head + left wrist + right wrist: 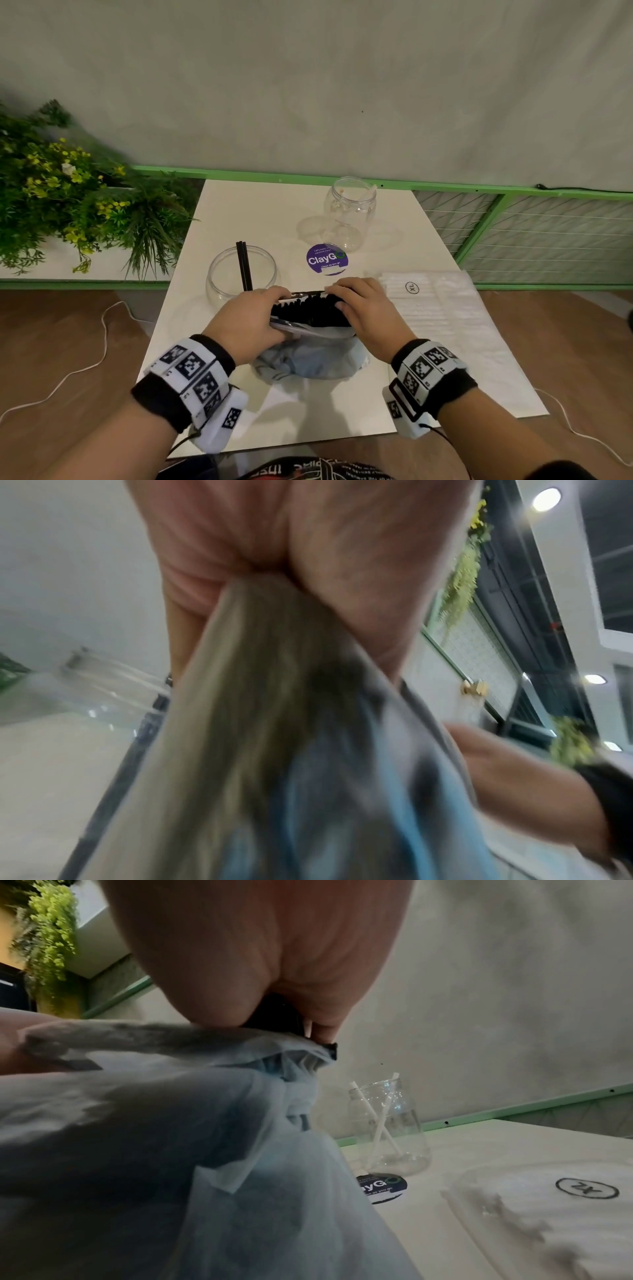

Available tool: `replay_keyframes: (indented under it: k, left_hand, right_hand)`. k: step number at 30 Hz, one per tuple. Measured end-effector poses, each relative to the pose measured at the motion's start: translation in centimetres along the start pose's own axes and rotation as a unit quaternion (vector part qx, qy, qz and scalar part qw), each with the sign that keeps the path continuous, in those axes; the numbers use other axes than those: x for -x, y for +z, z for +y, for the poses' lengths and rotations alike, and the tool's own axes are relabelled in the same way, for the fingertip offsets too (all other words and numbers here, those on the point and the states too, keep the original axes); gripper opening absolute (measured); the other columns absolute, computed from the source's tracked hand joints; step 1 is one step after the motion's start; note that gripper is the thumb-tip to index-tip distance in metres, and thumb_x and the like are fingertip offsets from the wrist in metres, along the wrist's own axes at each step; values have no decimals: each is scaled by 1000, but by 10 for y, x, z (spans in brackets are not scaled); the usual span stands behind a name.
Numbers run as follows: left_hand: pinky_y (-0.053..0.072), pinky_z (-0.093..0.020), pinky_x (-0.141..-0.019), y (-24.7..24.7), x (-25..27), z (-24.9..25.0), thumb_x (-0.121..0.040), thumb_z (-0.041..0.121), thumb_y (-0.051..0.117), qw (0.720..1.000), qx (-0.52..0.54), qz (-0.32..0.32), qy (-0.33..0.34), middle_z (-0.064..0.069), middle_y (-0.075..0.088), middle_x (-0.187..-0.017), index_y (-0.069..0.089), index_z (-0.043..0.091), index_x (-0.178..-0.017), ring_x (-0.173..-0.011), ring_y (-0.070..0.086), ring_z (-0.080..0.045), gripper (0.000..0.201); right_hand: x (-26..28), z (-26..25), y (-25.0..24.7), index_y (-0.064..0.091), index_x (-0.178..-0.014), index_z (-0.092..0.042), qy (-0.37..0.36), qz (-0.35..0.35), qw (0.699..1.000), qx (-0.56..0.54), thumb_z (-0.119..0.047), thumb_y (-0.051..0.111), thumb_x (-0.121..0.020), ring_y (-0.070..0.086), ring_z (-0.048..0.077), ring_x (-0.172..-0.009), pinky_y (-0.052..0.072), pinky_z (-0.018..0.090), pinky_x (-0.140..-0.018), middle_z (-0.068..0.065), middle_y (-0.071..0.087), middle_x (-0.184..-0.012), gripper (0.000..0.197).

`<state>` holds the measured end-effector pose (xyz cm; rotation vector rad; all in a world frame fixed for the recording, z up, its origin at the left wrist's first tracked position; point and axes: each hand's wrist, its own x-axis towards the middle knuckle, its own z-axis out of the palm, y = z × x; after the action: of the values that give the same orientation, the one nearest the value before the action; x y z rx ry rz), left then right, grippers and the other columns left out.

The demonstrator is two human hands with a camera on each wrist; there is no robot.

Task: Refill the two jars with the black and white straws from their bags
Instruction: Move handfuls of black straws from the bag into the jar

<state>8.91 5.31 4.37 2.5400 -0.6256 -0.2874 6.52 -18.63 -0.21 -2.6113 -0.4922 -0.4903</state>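
Both hands grip the open mouth of the bag of black straws (pixel 310 310) at the near middle of the desk (pixel 260 212): left hand (pixel 245 320) pinches its left edge, right hand (pixel 368 313) curls over its right edge, straw ends showing between them. Wide jar (pixel 239 274) with two black straws stands just beyond the left hand; narrow jar (pixel 350 209) holding white straws sits far right. Bag of white straws (pixel 442 308) lies flat at right, just beside the right hand.
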Motion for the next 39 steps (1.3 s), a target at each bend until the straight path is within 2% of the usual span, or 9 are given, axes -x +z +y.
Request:
replay_keyframes:
  k: [6, 9, 11, 14, 18, 23, 26, 32, 39]
  left_hand:
    - [42, -15, -85, -38, 16, -8, -62, 84, 46, 994, 86, -63, -4, 23, 62, -105, 62, 40, -109, -98, 55, 6, 66]
    - [45, -22, -87, -37, 18, -8, -86, 61, 49, 997, 76, -18, -9, 13, 69, -99, 71, 28, -97, -94, 59, -2, 42]
    - [41, -9, -78, -32, 17, -5, -88, 34, 63, 994, 103, 34, -33, 14, 69, -98, 73, 27, -96, -87, 59, 4, 14]
    - [38, -3, -67, -21, 14, 0, -81, 9, 68, 976, 192, 77, -73, 14, 68, -93, 71, 27, -94, -73, 58, 12, 22]
    - [45, -25, -83, -14, 18, -5, -78, -3, 65, 947, 281, 94, -120, 7, 69, -92, 70, 25, -81, -80, 60, -4, 28]
    - [42, -26, -87, -24, 29, 0, -93, 37, 49, 990, 85, 10, -116, 13, 64, -110, 72, 28, -95, -99, 57, -9, 24]
    - [43, -28, -96, -28, 32, 10, -63, 86, 45, 987, 35, -118, -108, 14, 61, -120, 60, 35, -121, -111, 55, -8, 78]
    - [49, -30, -83, -3, 28, 4, -76, 42, 68, 994, 3, -30, -103, 5, 65, -106, 55, 28, -123, -98, 60, -16, 50]
    - [49, -30, -78, 6, 25, 10, -77, 32, 69, 994, 74, 44, -62, 8, 66, -94, 60, 27, -100, -90, 61, -13, 25]
  right_hand:
    - [-1, -9, 4, 63, -118, -15, 5, 9, 1000, 7, -21, 37, -93, 42, 18, -96, 28, 14, -90, 2, 62, -110, 37]
    - [-4, -10, 5, 63, -118, -14, 2, 10, 1000, 15, -18, 36, -91, 44, 22, -94, 29, 16, -89, 2, 62, -110, 38]
    - [-6, -12, 6, 62, -118, -14, 1, 7, 1000, 19, -16, 36, -89, 45, 23, -93, 30, 19, -89, 3, 61, -110, 39]
    - [-8, -15, 10, 60, -120, -14, 7, -3, 1000, 24, -13, 34, -86, 48, 27, -92, 34, 24, -88, 3, 61, -111, 43]
    - [-8, -17, 12, 60, -119, -15, 15, -11, 1000, 21, -12, 33, -83, 49, 28, -91, 35, 27, -87, 4, 60, -111, 45]
    - [-7, -19, 13, 61, -118, -14, 19, -3, 1000, 15, -12, 34, -84, 47, 26, -93, 35, 27, -88, 4, 60, -110, 44]
    - [-10, -21, 13, 62, -117, -13, 20, -12, 1000, 13, -12, 34, -81, 48, 28, -92, 34, 26, -88, 5, 61, -110, 46]
    - [-14, -18, -2, 58, -127, -22, 86, -47, 987, -130, -45, 27, -91, 39, 18, -109, 24, 18, -99, -2, 54, -122, 53]
    - [-11, -46, 14, 51, -132, -24, 21, -36, 999, -24, -52, 62, -73, 44, 24, -111, 39, 32, -98, 0, 50, -128, 66]
